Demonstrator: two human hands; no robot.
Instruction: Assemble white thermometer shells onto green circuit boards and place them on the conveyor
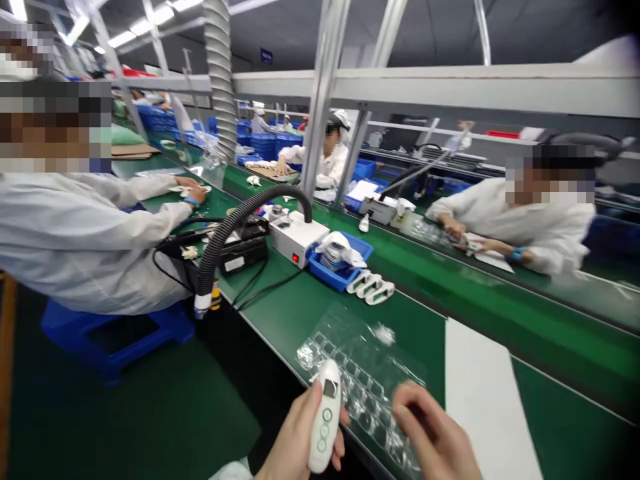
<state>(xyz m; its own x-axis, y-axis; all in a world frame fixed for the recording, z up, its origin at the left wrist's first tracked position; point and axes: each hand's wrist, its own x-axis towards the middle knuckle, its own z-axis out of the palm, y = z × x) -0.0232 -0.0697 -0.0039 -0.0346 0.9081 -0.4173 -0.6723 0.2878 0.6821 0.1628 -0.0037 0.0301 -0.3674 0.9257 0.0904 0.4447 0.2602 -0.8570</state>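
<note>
Handset (325,417) gripped upright in left hand (300,437) | right hand (433,433) loosely curled, nothing held, over clear blister tray (350,363) on surface (310,307) | step judged: inspection; careful seating in tray called for next.

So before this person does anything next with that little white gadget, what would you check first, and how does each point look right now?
1. Hold on the white handheld device: ok, the left hand is wrapped around it.
2. Device facing: ok, its small screen and round buttons face up.
3. Right hand: ok, holding nothing, hovering over the clear plastic tray.
4. Tray placement: ok, flat on the green bench, near its edge.
5. Tray pockets filled: cannot tell, too clear and blurred.
6. Three white devices beside the blue bin: ok, lying apart from the tray.
</note>
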